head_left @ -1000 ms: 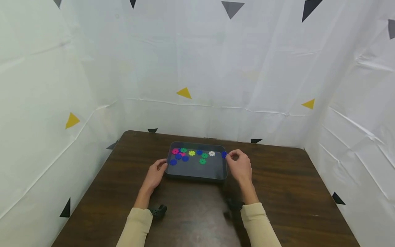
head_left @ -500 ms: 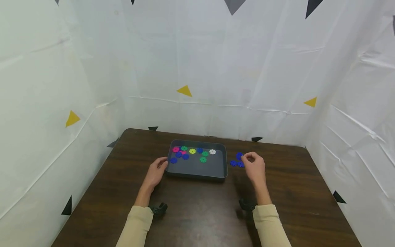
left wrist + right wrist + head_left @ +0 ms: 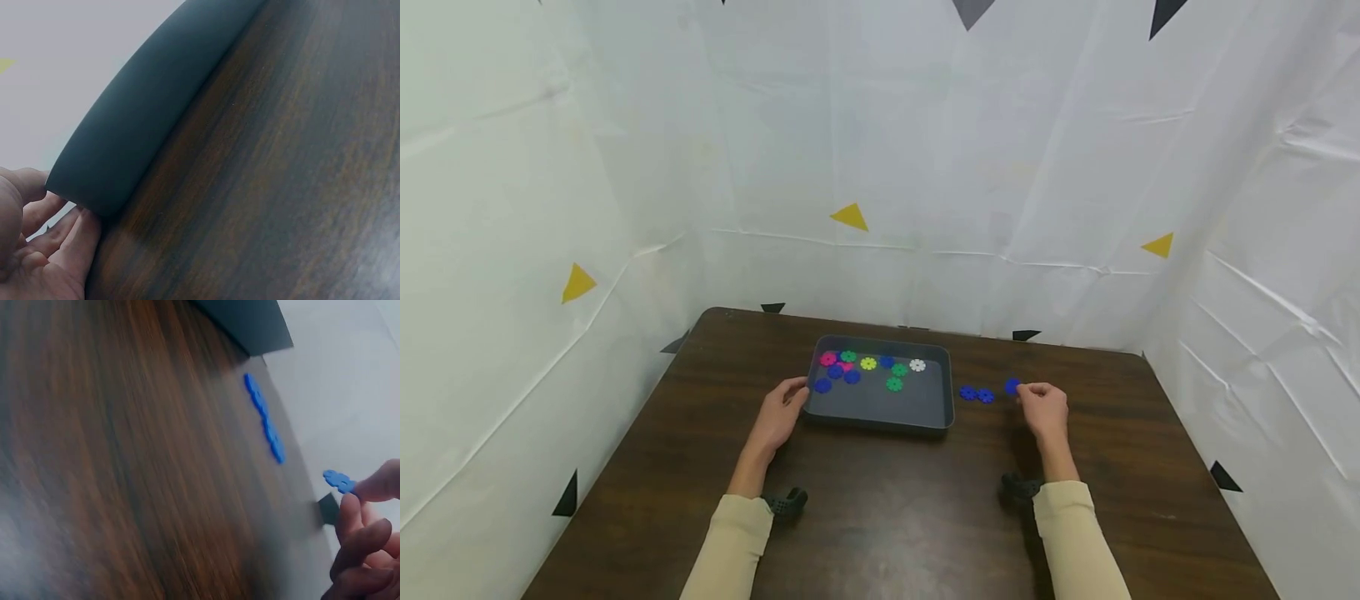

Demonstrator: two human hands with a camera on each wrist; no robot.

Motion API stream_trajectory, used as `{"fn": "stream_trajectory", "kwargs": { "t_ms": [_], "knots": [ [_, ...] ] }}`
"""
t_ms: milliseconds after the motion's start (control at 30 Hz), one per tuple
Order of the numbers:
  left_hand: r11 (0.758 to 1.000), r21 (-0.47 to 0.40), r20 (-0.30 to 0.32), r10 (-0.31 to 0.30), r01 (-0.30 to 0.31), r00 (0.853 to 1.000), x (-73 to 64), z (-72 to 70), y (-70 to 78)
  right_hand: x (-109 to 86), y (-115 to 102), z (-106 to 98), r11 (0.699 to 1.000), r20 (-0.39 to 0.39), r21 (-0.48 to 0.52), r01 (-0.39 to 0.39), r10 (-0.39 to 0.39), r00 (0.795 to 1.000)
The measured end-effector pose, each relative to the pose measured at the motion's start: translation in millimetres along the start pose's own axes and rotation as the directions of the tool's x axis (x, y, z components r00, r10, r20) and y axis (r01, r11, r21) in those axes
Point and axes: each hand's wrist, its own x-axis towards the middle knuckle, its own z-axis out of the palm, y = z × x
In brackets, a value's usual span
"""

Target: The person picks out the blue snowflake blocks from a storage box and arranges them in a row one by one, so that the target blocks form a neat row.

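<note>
A dark grey rectangular tray [image 3: 880,423] sits on the table with several small flower-shaped plastic discs in it. My left hand [image 3: 781,414] grips its left side at the near corner; in the left wrist view, fingers lie at the rim and against the outer wall. Right of the tray, my right hand [image 3: 1045,410] pinches a blue flower-shaped disc [image 3: 338,480] between thumb and fingertip, just over the table. Two more blue discs [image 3: 968,392] lie side by side on the wood, between the tray and that hand.
Blue discs [image 3: 823,385], pink discs [image 3: 828,358], green discs [image 3: 894,384], a yellow disc [image 3: 868,363] and a white disc [image 3: 917,365] lie in the tray. The brown wooden table [image 3: 880,517] meets white sheeting [image 3: 925,167] behind and at both sides.
My right hand has carried the blue disc rightward from the tray's right rim, past the two blue discs on the table. My left hand stays at the tray.
</note>
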Motion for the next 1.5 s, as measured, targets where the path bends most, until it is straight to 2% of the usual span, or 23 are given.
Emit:
{"fn": "stream_trajectory", "kwargs": {
  "t_ms": [200, 300, 467, 800, 1033, 1500],
  "knots": [
    [1.000, 0.001, -0.004, -0.008, 0.008, 1.000, -0.7, -0.4, -1.6, 11.6, 8, -5, 0.993, 0.144, 0.080, -0.086, 0.074, 0.987],
    [1.000, -0.002, -0.001, -0.010, 0.010, 1.000, -0.9, -0.2, -2.2, 15.1, 10, -5, 0.991, 0.194, 0.039, -0.125, 0.116, 0.974],
    [1.000, -0.004, 0.003, -0.003, 0.003, 1.000, -0.5, 1.1, -1.1, 20.7, 12, -4, 0.991, 0.244, -0.021, -0.135, 0.136, 0.960],
    [1.000, 0.005, -0.001, -0.010, 0.010, 1.000, -1.2, 1.7, 1.0, 27.3, 12, -2, 0.989, 0.238, -0.049, -0.136, 0.144, 0.961],
    [1.000, -0.001, -0.001, 0.002, -0.002, 1.000, -1.6, 1.4, 0.6, 24.1, 13, -2, 0.989, 0.238, -0.055, -0.138, 0.147, 0.960],
    [1.000, 0.011, -0.011, -0.010, 0.010, 1.000, -1.9, 2.5, 1.8, 21.2, 13, -1, 0.991, 0.227, -0.006, -0.136, 0.133, 0.965]
  ]
}}
